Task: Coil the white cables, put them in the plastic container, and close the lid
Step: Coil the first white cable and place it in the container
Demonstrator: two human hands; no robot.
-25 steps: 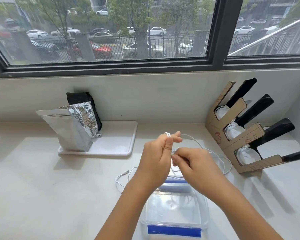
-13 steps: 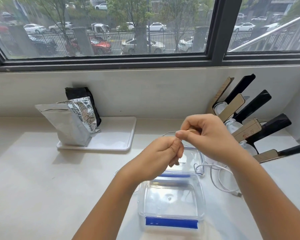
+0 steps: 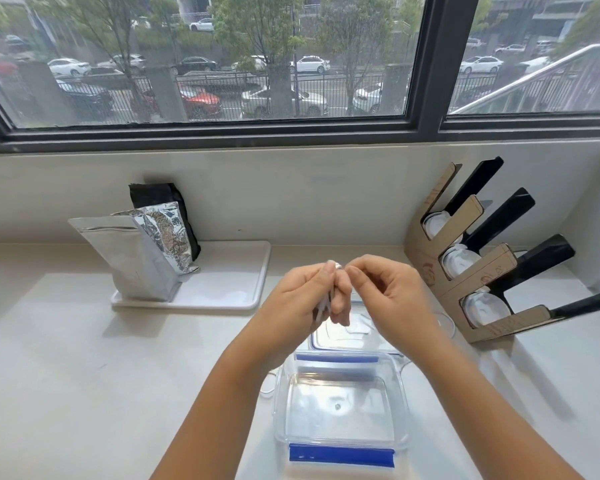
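The fingers (image 3: pixel 340 289) of both hands meet above the counter (image 3: pixel 66 375). Below and nearer the person sits the open plastic container (image 3: pixel 340 441), its lid (image 3: pixel 343 336) just behind it. Left of the fingers a tray (image 3: pixel 229 292) carries foil pouches (image 3: pixel 136 258). To their right stands a cardboard rack (image 3: pixel 492 271).
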